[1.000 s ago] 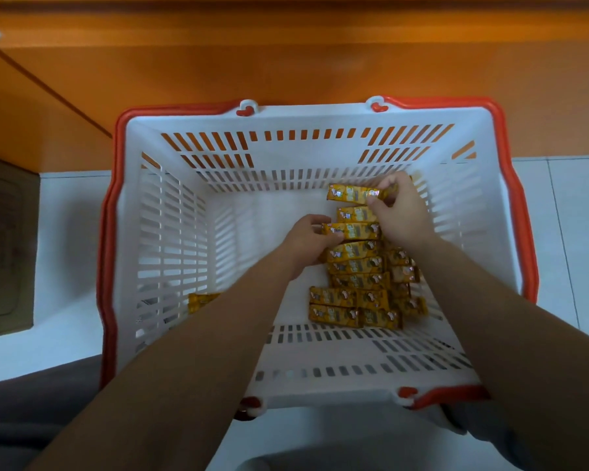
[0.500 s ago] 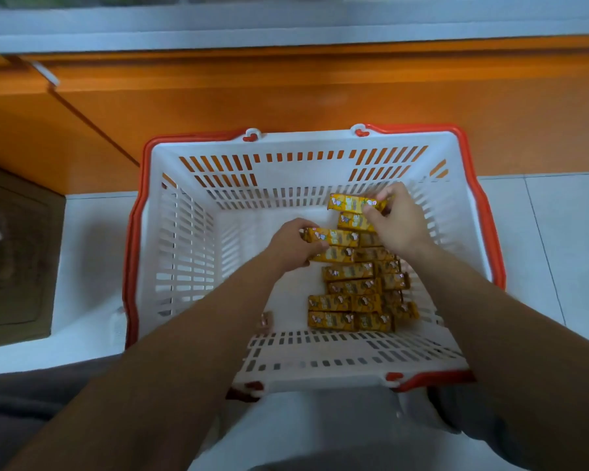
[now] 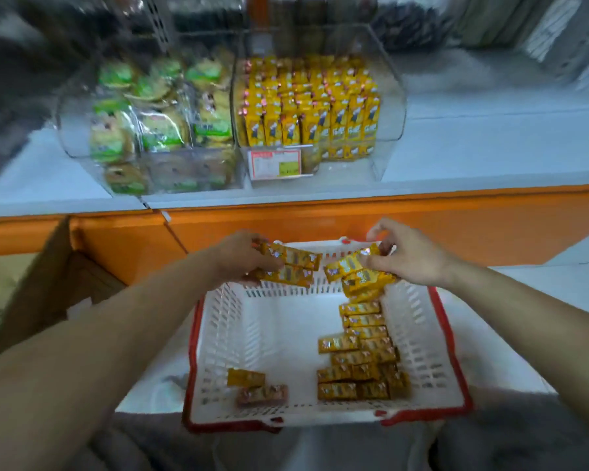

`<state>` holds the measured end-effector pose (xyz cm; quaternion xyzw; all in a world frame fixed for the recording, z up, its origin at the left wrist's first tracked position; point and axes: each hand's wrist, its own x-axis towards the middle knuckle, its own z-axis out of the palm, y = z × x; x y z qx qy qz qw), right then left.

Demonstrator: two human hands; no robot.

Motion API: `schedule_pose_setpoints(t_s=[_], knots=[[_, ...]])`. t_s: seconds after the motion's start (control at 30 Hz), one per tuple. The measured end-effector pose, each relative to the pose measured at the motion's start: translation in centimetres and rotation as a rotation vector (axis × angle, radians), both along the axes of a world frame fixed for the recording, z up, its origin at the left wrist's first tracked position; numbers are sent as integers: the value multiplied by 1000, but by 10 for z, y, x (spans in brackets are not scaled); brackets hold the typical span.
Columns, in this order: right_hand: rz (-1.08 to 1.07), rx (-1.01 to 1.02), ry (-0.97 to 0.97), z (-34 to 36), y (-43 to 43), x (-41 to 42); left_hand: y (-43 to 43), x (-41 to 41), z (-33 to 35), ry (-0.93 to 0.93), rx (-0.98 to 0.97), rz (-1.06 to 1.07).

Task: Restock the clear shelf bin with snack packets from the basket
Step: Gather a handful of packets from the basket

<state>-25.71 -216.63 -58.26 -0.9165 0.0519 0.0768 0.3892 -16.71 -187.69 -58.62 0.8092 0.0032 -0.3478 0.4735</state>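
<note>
Left hand (image 3: 240,256) is clamped on approx. two flat yellow foil snack packets (image 3: 291,263); right hand (image 3: 407,256) grips a small bunch of the same, both mid-frame above the white slotted plastic basket with red rim (image 3: 454,362). Clear curved plastic shelf bin (image 3: 393,96), top centre, looks mostly full, tho blurred. Roughly twenty packets remain, lower right in basket.

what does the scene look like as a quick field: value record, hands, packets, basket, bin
left hand: raised over the basket's far edge, gripping yellow snack packets
right hand: raised too, holding a hanging strip of packets
basket: white with red rim, on the floor, packets still stacked at its right side, two loose at front left
clear bin: on the shelf, holding upright yellow packets
neighbouring bin: green-labelled snacks
price tag: at the bin's front
</note>
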Motion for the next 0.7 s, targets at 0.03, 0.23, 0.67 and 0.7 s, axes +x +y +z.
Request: schedule_pose_setpoints(t_s=[0.03, 0.23, 0.67, 0.7], knots=[[39, -21, 4, 23, 1, -2, 5, -3, 22, -7, -62, 41], [170, 146, 28, 125, 14, -23, 8, -51, 115, -19, -480, 262], [140, 415, -79, 150, 22, -8, -10, -55, 123, -94, -623, 243], [140, 439, -73, 151, 18, -5, -8, -50, 125, -127, -591, 226]])
